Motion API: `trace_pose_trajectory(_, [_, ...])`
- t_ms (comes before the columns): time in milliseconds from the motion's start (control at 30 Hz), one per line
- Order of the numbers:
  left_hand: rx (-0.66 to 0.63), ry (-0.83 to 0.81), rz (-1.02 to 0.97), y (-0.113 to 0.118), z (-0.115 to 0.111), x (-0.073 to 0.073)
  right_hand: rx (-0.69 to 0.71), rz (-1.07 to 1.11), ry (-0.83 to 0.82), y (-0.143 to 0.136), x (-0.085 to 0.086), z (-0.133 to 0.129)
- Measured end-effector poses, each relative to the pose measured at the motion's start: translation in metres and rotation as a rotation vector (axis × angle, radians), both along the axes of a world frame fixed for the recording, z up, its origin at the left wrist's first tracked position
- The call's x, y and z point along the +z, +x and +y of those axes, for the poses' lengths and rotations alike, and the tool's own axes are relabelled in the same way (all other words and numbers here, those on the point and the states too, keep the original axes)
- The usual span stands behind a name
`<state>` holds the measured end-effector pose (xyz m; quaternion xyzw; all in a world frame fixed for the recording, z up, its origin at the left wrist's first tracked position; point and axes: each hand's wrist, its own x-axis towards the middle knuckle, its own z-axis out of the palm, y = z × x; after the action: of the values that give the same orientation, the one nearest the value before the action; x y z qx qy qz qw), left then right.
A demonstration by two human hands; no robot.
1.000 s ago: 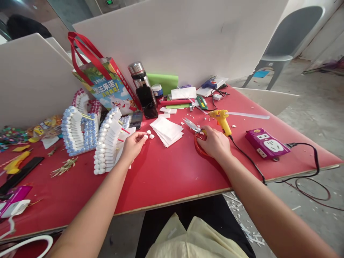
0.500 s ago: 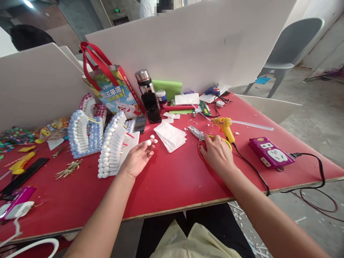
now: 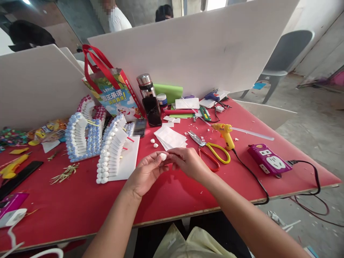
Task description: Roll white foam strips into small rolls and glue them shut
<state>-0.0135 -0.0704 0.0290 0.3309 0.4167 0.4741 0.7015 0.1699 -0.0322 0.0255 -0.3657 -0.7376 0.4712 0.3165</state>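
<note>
A small white ball (image 3: pixel 163 156) is pinched between the thumb and fingers of my left hand (image 3: pixel 150 168). My right hand (image 3: pixel 188 162) meets it from the right, its fingers closed and touching the left fingertips. Whatever the right fingers hold is hidden. Two more white balls (image 3: pixel 155 145) lie just beyond my left hand, by a loose stack of white sheets (image 3: pixel 170 137). Scissors (image 3: pixel 200 142) with one red and one yellow handle lie on the table to the right. At left stands a curved white piece edged with rows of white balls (image 3: pixel 113 154).
The yellow glue gun (image 3: pixel 227 136) and its cord lie at right, near a purple power strip (image 3: pixel 268 159). A blue-edged curved piece (image 3: pixel 80 139), a shopping bag (image 3: pixel 118 96), a metal flask (image 3: pixel 146 86) and a phone (image 3: pixel 152 111) stand along the back partition (image 3: pixel 193 61).
My right hand has let go of the scissors, which now lie on the table, and has moved left to my left hand. The left hand has shifted right with the white ball.
</note>
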Motion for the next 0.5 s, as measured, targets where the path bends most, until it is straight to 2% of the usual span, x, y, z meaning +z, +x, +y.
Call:
trace_pose_trajectory(67, [0.017, -0.062, 0.021, -0.007, -0.005, -0.003, -0.019, 0.022, -0.013, -0.001, -0.009, 0.000])
trace_pose_trajectory(133, [0.089, -0.118, 0.046, -0.017, -0.012, -0.008, -0.089, -0.021, -0.007, 0.001, -0.013, -0.001])
trace_pose_trajectory(267, [0.381, -0.007, 0.211, -0.038, -0.028, -0.014, -0.214, -0.368, 0.127, -0.006, -0.015, 0.003])
trace_pose_trajectory(367, [0.575, 0.090, 0.310, -0.045, -0.039, -0.016, -0.096, -0.632, 0.344, -0.029, -0.024, 0.008])
trace_pose_trajectory(433, [0.615, 0.119, 0.331, -0.045, -0.045, -0.017, 0.014, -0.765, 0.443, -0.050, -0.031, 0.012])
trace_pose_trajectory(500, [0.604, 0.126, 0.342, -0.043, -0.048, -0.020, 0.051, -0.867, 0.463, -0.069, -0.035, 0.015])
